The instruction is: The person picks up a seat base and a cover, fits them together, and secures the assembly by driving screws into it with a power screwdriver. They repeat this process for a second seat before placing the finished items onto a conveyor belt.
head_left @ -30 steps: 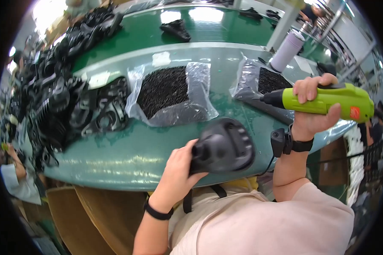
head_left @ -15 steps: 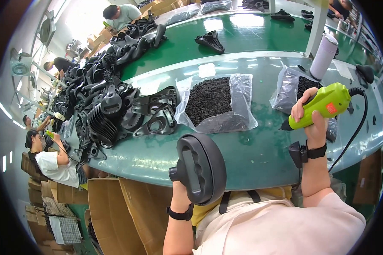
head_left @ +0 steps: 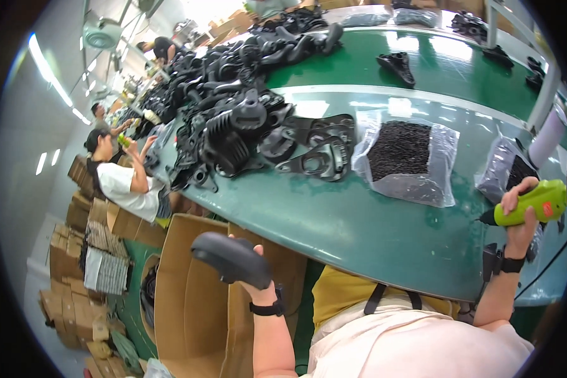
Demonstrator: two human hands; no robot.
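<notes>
One black part (head_left: 233, 258) (held), green screwdriver (head_left: 534, 206)

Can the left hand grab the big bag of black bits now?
Probably not: the left hand is busy holding a black part, out past the edge of the table. Nothing seems to block the bag, though.

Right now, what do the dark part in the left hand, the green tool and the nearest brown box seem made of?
Dark part: probably plastic, matte, showing only soft sheen; rubber possible.
Green tool: likely smooth plastic, brightly coloured.
Brown box: apparently cardboard, dull, with creased panels.
</notes>
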